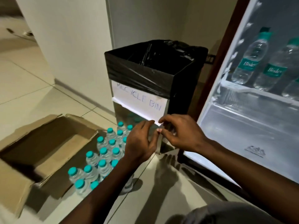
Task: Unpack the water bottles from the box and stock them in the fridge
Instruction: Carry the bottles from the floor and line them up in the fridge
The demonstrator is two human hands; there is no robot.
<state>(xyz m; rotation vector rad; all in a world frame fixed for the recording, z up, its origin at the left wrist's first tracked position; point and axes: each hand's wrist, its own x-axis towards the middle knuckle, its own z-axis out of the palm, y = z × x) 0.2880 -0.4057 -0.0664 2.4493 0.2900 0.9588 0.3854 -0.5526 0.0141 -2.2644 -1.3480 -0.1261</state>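
Note:
Several small water bottles [103, 156] with teal caps stand together on the floor beside an open, empty cardboard box [48, 143]. The open fridge [242, 126] is at the right, with three labelled bottles [252, 59] on its upper shelf. Both my hands are raised in front of the bin, away from the bottles. My left hand [140, 141] touches the lower edge of the bin's paper label [140, 102] with its fingertips. My right hand [181, 133] pinches the label's lower right corner.
A tall bin [161, 78] with a black liner and a "RECYCLE BIN" label stands between the bottles and the fridge. A white wall runs behind it. Tiled floor stretches to the left and toward me.

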